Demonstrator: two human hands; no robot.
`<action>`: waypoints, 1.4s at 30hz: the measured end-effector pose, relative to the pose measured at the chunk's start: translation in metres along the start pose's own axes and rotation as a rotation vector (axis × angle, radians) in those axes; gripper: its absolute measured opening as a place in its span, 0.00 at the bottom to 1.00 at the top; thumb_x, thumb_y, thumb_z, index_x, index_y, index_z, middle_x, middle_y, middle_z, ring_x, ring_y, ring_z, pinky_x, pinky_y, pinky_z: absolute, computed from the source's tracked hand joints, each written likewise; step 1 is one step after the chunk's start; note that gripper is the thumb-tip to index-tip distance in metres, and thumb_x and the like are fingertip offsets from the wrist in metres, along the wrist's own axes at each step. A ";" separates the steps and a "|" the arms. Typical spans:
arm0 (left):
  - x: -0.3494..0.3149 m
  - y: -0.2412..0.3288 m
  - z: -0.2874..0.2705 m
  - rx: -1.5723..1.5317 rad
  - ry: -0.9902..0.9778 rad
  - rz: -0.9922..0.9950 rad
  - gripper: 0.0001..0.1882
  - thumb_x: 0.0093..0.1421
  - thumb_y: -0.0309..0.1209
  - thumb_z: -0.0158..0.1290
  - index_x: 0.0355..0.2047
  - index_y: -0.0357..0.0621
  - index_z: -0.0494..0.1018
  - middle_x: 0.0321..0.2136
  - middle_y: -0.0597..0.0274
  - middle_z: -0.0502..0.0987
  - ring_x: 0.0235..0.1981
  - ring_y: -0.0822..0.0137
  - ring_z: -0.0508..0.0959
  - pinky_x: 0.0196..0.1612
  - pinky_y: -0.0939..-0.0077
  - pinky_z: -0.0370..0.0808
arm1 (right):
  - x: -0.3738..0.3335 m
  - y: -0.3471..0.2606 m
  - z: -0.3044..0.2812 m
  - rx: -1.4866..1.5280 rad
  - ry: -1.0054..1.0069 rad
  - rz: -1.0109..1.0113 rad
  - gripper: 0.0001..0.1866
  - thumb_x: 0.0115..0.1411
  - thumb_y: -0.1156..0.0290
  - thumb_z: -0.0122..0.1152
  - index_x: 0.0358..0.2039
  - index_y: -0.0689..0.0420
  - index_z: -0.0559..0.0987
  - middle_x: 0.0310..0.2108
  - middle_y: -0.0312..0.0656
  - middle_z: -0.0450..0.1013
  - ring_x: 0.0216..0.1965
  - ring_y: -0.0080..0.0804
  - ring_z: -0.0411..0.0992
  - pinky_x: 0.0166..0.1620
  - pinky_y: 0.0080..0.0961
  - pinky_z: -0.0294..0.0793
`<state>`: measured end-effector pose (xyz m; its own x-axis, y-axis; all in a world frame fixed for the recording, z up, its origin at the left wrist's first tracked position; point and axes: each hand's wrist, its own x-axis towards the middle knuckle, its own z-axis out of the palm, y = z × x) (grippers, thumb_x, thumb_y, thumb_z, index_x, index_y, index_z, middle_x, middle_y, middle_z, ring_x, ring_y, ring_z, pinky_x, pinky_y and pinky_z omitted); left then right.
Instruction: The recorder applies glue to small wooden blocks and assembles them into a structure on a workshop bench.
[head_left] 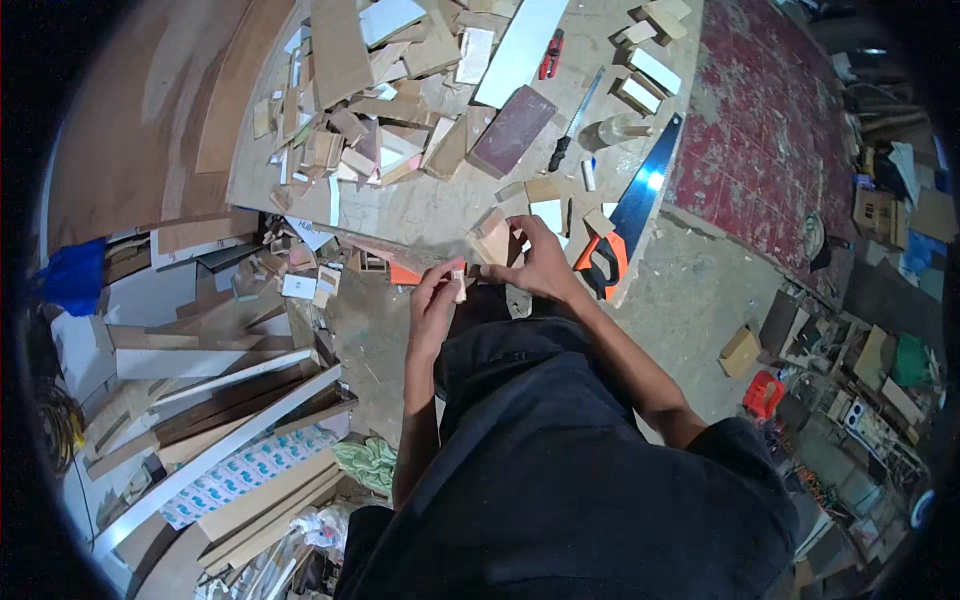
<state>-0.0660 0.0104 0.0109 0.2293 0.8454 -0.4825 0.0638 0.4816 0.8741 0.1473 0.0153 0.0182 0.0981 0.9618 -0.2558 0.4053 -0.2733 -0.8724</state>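
Note:
At the near edge of the workbench (385, 215), my left hand (430, 308) pinches a small pale wood piece (459, 284) between thumb and fingers. My right hand (545, 262) is closed on a light brown wooden block (490, 240), which is tilted at the bench edge. Just right of that hand lies a handsaw (640, 190) with an orange and black handle. Small wood offcuts (546, 212) lie beyond my right fingers. An orange object (404, 273) shows at the bench edge left of my left hand; its kind is unclear.
Wood scraps (385, 140) are heaped on the far left of the bench. A dark red block (512, 131), a thin-bladed saw (582, 115), red pliers (551, 53) and a bottle (615, 129) lie farther back. Boards (230, 440) lean at the left; a red-topped surface (760, 140) adjoins at the right.

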 end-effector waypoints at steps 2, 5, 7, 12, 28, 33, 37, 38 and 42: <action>0.001 0.021 0.017 -0.101 -0.069 -0.040 0.17 0.58 0.24 0.50 0.48 0.37 0.73 0.40 0.66 0.73 0.37 0.78 0.69 0.42 0.84 0.66 | -0.009 -0.024 -0.025 0.045 -0.015 0.044 0.40 0.33 0.56 0.77 0.45 0.66 0.72 0.34 0.45 0.71 0.32 0.33 0.71 0.36 0.27 0.71; 0.004 0.052 0.033 -0.131 -0.142 0.018 0.19 0.58 0.24 0.50 0.50 0.34 0.71 0.37 0.66 0.72 0.36 0.77 0.69 0.41 0.85 0.65 | -0.017 -0.042 -0.053 0.096 -0.037 0.099 0.41 0.33 0.56 0.78 0.47 0.62 0.71 0.33 0.39 0.72 0.31 0.26 0.69 0.34 0.23 0.68; 0.005 0.074 0.042 -0.131 -0.224 0.098 0.19 0.58 0.24 0.50 0.50 0.33 0.71 0.37 0.67 0.71 0.36 0.77 0.68 0.41 0.86 0.64 | -0.021 -0.045 -0.067 0.117 -0.089 0.113 0.39 0.37 0.60 0.77 0.49 0.61 0.70 0.35 0.37 0.72 0.33 0.24 0.70 0.34 0.22 0.69; 0.011 0.101 0.062 -0.124 -0.469 0.149 0.22 0.57 0.23 0.49 0.54 0.33 0.68 0.32 0.68 0.67 0.33 0.78 0.65 0.38 0.86 0.62 | -0.032 -0.028 -0.086 0.426 -0.093 0.185 0.32 0.44 0.72 0.72 0.48 0.62 0.67 0.40 0.38 0.70 0.40 0.23 0.70 0.38 0.20 0.72; 0.020 0.128 0.114 -0.042 -0.634 0.145 0.24 0.56 0.22 0.49 0.55 0.29 0.66 0.37 0.63 0.69 0.39 0.76 0.68 0.45 0.84 0.63 | -0.054 -0.019 -0.121 0.723 0.090 0.102 0.33 0.49 0.68 0.70 0.49 0.59 0.59 0.42 0.44 0.69 0.43 0.27 0.70 0.31 0.24 0.77; 0.024 0.133 0.124 -0.105 -0.612 0.088 0.23 0.57 0.22 0.49 0.54 0.26 0.66 0.39 0.62 0.70 0.42 0.74 0.70 0.48 0.82 0.64 | -0.059 -0.005 -0.127 0.949 0.014 0.262 0.17 0.67 0.59 0.43 0.52 0.54 0.61 0.40 0.42 0.69 0.43 0.32 0.73 0.26 0.32 0.81; 0.029 0.133 0.124 -0.117 -0.607 0.035 0.23 0.58 0.23 0.49 0.54 0.27 0.66 0.42 0.60 0.70 0.43 0.73 0.70 0.49 0.81 0.64 | -0.062 0.001 -0.135 1.086 -0.040 0.222 0.15 0.67 0.63 0.41 0.51 0.54 0.62 0.40 0.43 0.70 0.43 0.37 0.74 0.31 0.40 0.83; 0.030 0.134 0.125 -0.131 -0.603 0.012 0.23 0.58 0.23 0.49 0.54 0.27 0.66 0.43 0.60 0.71 0.45 0.73 0.70 0.50 0.81 0.64 | -0.063 0.003 -0.137 1.087 -0.041 0.218 0.15 0.67 0.63 0.41 0.51 0.54 0.62 0.40 0.43 0.70 0.43 0.37 0.74 0.31 0.40 0.83; 0.031 0.139 0.129 -0.222 -0.602 -0.073 0.23 0.58 0.25 0.48 0.54 0.26 0.66 0.47 0.56 0.72 0.47 0.71 0.72 0.52 0.79 0.66 | -0.064 0.007 -0.143 1.203 -0.140 0.163 0.17 0.67 0.62 0.43 0.53 0.55 0.61 0.46 0.46 0.70 0.48 0.44 0.72 0.31 0.41 0.83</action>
<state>0.0752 0.0743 0.1249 0.7409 0.5620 -0.3677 -0.0879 0.6240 0.7765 0.2734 -0.0459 0.0882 -0.0598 0.9245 -0.3764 -0.7090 -0.3047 -0.6359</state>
